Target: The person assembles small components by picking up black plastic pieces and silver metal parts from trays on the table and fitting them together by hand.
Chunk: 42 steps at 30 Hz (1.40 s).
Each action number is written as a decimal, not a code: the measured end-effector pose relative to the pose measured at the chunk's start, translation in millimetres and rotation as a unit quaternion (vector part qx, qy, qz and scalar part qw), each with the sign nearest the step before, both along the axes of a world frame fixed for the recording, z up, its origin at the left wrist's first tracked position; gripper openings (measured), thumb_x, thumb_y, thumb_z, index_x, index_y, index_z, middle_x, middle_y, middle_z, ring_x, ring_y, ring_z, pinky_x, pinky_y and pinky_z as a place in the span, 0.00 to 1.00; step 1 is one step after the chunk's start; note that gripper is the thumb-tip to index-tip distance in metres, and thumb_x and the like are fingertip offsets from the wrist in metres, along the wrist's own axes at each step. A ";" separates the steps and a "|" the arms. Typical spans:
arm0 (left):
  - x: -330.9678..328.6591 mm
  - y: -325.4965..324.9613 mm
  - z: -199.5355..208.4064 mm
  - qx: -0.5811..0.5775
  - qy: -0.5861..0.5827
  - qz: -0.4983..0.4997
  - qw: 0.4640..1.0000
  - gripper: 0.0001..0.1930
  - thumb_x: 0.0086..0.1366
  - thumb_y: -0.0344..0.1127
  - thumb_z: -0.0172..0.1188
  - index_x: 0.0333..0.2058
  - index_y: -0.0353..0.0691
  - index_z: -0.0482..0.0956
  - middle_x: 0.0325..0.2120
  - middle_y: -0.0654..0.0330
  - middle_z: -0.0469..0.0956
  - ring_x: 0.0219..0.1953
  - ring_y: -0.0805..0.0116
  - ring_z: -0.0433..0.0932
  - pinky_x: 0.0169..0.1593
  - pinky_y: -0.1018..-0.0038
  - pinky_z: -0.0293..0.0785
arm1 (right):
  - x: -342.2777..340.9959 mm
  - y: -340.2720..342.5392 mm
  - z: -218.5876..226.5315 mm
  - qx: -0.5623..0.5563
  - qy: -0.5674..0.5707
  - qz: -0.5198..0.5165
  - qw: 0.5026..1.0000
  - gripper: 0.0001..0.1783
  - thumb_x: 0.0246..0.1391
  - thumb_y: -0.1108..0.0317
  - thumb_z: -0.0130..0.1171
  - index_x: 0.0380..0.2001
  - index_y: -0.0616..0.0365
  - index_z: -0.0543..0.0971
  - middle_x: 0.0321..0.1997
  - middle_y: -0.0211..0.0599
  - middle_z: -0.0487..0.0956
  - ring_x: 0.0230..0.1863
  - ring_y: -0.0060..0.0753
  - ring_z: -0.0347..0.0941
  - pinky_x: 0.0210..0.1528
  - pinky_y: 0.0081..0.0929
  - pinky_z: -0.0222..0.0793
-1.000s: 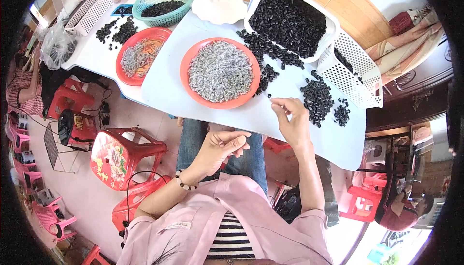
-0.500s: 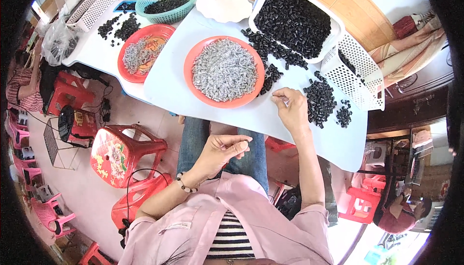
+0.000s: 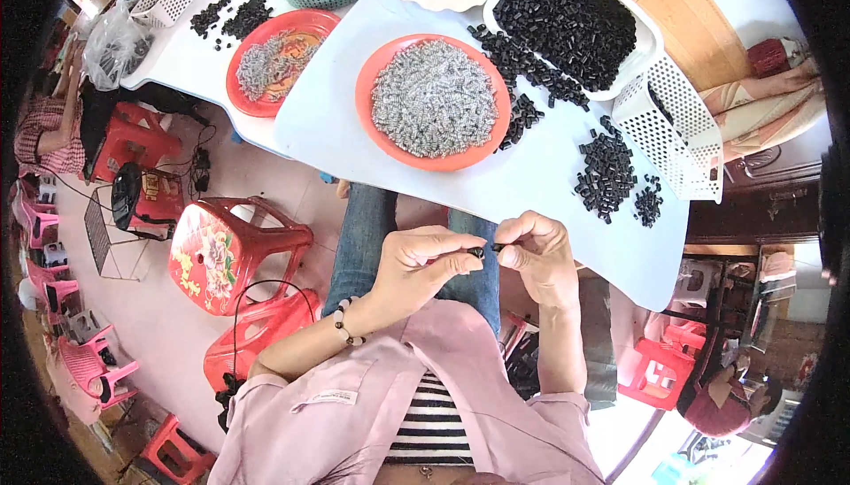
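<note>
Pale-blue smooth counter bears a round coral-red plastic plate. On the plate's near side, the left hand pinches a small black cylindrical piece; the right hand, narrow, pinches another dark bit. Slack fingertips could drop either.

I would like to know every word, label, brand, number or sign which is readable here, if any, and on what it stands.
White label on the pink shirt: printed, too small to read.
Yellow characters on the flowered red stool: decorative lettering, not copied out here.
Small black piece in the left hand: no text can be made out.
</note>
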<state>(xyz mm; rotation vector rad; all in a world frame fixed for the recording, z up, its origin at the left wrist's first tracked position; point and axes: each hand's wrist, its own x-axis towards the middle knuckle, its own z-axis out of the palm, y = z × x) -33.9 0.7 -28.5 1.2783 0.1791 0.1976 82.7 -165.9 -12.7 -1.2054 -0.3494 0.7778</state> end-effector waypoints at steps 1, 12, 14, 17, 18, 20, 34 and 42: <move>-0.5 -0.5 -3.0 0.032 -0.024 0.007 0.999 0.13 0.61 0.30 0.68 0.45 0.34 0.84 0.30 0.60 0.82 0.30 0.79 0.77 0.34 0.82 0.73 | -2.8 -0.4 -0.5 0.013 0.011 0.004 1.000 0.12 0.43 0.74 0.75 0.32 0.60 0.82 0.31 0.29 0.82 0.31 0.16 0.75 0.37 0.15 0.72; -7.2 1.6 -6.1 0.140 -0.068 0.011 0.988 0.11 0.59 0.31 0.69 0.41 0.35 0.85 0.28 0.58 0.83 0.27 0.75 0.78 0.31 0.79 0.73 | -11.4 -2.5 0.2 0.029 0.011 0.036 0.999 0.09 0.45 0.78 0.73 0.28 0.60 0.81 0.31 0.32 0.81 0.33 0.18 0.75 0.38 0.17 0.73; -4.7 4.1 -6.4 0.148 -0.095 0.022 0.984 0.11 0.59 0.31 0.69 0.41 0.35 0.85 0.28 0.58 0.83 0.27 0.73 0.79 0.31 0.78 0.74 | -10.6 -0.4 0.6 0.024 0.002 0.042 0.999 0.09 0.45 0.78 0.72 0.28 0.60 0.81 0.32 0.33 0.81 0.33 0.19 0.75 0.38 0.17 0.73; -2.3 7.9 -2.2 0.172 -0.117 0.034 0.978 0.11 0.58 0.29 0.69 0.41 0.36 0.85 0.28 0.57 0.83 0.27 0.73 0.79 0.31 0.78 0.75 | -9.4 4.4 1.2 0.028 0.004 0.060 0.998 0.08 0.46 0.79 0.71 0.29 0.61 0.81 0.32 0.33 0.81 0.34 0.20 0.75 0.38 0.19 0.73; -3.0 8.3 -1.7 0.174 -0.117 0.037 0.977 0.11 0.58 0.29 0.69 0.41 0.36 0.85 0.28 0.57 0.83 0.27 0.73 0.79 0.31 0.78 0.75 | -9.4 5.1 0.7 0.030 0.004 0.063 0.998 0.08 0.46 0.79 0.71 0.29 0.61 0.81 0.32 0.33 0.81 0.34 0.20 0.75 0.38 0.19 0.73; -5.0 10.4 -0.5 0.182 -0.104 0.034 0.977 0.10 0.58 0.27 0.68 0.40 0.35 0.85 0.29 0.56 0.83 0.28 0.71 0.80 0.31 0.78 0.75 | -9.1 6.3 0.1 -0.004 -0.042 0.057 0.997 0.08 0.45 0.81 0.71 0.28 0.62 0.81 0.32 0.33 0.81 0.33 0.21 0.75 0.39 0.20 0.72; -16.9 12.1 4.1 0.273 -0.163 0.071 0.945 0.11 0.55 0.22 0.66 0.39 0.34 0.83 0.28 0.54 0.82 0.29 0.58 0.82 0.33 0.69 0.77 | -14.7 6.7 6.5 -0.063 -0.083 0.061 0.993 0.10 0.39 0.80 0.74 0.24 0.61 0.81 0.28 0.33 0.81 0.30 0.20 0.74 0.35 0.19 0.70; -22.1 14.1 6.0 0.314 -0.221 0.053 0.922 0.13 0.51 0.20 0.64 0.38 0.33 0.81 0.29 0.55 0.81 0.33 0.58 0.80 0.35 0.67 0.77 | -18.9 10.9 15.9 -0.036 -0.059 0.080 0.994 0.12 0.38 0.77 0.77 0.22 0.61 0.80 0.26 0.35 0.81 0.27 0.20 0.72 0.31 0.19 0.69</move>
